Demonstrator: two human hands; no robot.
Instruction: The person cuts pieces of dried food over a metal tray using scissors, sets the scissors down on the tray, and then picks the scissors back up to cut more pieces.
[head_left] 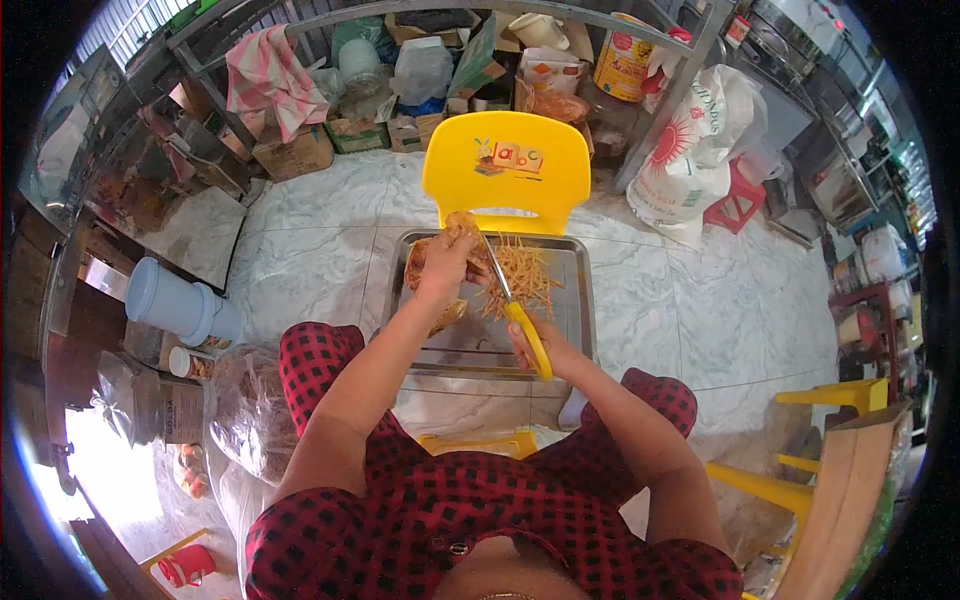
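My left hand is closed around a golden-brown, crinkled piece of food whose exact kind I cannot make out. In my right hand is a pair of scissors with yellow handles, its blades reaching up to the right edge of that piece. Below both hands lies a shallow metal tray. A heap of thin brown strips covers its upper right part. More brown pieces lie at the left of the tray, partly hidden by my left hand and forearm.
Behind the tray rises a yellow chair back. A white printed sack stands at right on the tiled floor, near a red crate. White buckets and a clear plastic bag are at left. Yellow stools stand at lower right.
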